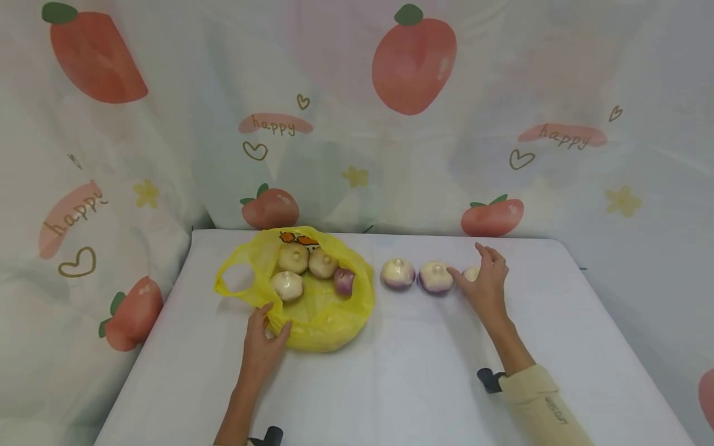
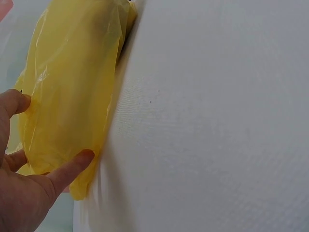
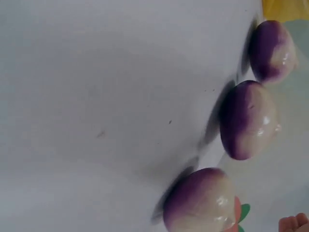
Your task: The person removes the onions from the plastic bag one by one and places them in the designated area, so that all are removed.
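Steadying bag (image 1: pixel 329 331), hovering

Resting left hand (image 1: pixel 262 344) on bag's near side, grasping nothing, best pressing lightly; hovering with empty right hand (image 1: pixel 486 285) by end bulb (image 3: pixel 200 200), lying right of bag, best centring fingers before pinching

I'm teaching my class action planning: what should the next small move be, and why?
Probably curl the right hand around the rightmost bulb in the head view: that hand is spread beside it, while the left hand touches the open yellow bag.
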`<state>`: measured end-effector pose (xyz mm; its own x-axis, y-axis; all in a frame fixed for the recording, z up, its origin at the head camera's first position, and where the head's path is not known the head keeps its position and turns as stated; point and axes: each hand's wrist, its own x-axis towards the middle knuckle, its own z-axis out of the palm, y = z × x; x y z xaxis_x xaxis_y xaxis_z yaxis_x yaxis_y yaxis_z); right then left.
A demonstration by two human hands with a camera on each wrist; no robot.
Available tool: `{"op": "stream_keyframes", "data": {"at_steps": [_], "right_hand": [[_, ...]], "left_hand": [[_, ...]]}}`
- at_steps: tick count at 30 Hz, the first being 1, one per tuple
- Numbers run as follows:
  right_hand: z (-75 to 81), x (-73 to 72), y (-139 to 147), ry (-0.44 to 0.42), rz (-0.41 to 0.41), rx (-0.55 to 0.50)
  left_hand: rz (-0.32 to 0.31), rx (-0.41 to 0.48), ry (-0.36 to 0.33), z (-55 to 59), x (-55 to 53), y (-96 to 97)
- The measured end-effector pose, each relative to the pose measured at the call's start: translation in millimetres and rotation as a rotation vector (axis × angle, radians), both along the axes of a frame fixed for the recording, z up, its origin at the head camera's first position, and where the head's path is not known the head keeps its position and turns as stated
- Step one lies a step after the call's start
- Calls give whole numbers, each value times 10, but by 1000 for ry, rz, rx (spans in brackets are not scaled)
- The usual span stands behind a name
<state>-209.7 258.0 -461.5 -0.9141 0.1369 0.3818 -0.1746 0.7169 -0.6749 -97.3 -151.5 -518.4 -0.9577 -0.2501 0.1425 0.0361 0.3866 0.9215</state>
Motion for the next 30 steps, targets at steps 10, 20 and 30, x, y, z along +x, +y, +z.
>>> {"op": "stream_keyframes", "data": {"at_steps": [10,20,30], "right_hand": [[68,-30,-591,9,232,-36],[120,-25,-1154,-49,391,-33],[129,37,-1600,4,532,5]], "left_hand": [[-3,10,-9,-6,-7,-20],[-10,4,-21,1,-21,4],[-6,5,-2,-3,-18,11]]}}
